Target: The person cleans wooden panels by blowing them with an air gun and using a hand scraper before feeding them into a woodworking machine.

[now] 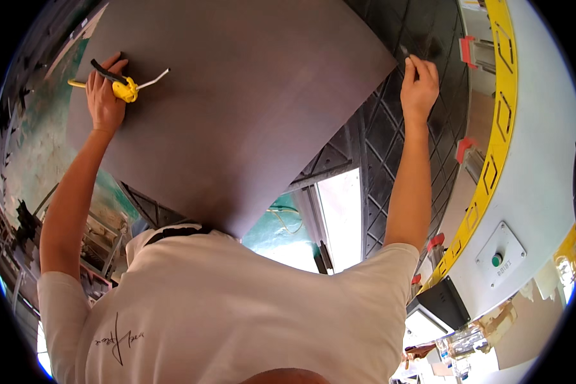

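Observation:
A large flat dark grey sheet (249, 96) stretches in front of me, its near corner close to my waist. My left hand (105, 102) is at its left side, fingers closed round a yellow and black tool (125, 90) with a bent whitish rod sticking out to the right. A short yellow end pokes out left of the hand. Out past the sheet's right corner, my right hand (420, 88) pinches a small, thin, pointed piece (404, 51), too small to name. That hand is over a black surface with a diamond line pattern (390, 134).
Along the right runs a pale machine body (544, 160) edged by a yellow band (504, 77) with black marks. Red-tipped blocks (468, 52) stick out beneath it. A green button (496, 260) sits on a metal plate. Green floor (272, 233) shows under the sheet.

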Action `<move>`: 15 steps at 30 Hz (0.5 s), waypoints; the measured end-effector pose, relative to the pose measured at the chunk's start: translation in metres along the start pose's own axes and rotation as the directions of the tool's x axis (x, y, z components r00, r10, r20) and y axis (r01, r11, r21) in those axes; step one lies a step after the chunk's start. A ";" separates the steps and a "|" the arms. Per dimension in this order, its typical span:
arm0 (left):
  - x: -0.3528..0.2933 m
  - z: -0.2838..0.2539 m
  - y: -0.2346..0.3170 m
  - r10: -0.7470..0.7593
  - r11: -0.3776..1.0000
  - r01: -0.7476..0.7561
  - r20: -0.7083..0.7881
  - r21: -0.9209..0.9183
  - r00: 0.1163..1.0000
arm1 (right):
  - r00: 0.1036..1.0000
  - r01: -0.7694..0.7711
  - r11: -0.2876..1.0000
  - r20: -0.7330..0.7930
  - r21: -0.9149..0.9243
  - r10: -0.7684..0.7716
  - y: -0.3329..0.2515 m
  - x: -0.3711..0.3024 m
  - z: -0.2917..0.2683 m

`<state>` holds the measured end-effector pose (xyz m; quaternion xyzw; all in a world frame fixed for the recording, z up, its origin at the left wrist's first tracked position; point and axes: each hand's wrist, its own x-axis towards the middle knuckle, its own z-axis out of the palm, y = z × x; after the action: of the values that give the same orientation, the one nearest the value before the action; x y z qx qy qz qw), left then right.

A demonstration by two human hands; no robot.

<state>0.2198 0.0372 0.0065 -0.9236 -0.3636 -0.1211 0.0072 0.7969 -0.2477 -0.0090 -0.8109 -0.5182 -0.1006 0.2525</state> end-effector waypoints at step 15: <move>-0.004 0.012 -0.014 0.117 0.993 -0.115 -0.098 0.018 0.988 | 0.889 -0.172 0.973 0.450 0.156 0.085 -0.059 -0.044 -0.031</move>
<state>0.2106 0.0460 -0.0072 -0.9360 -0.3092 -0.1639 0.0378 0.7280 -0.2788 0.0163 -0.8171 -0.5139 0.1526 0.2120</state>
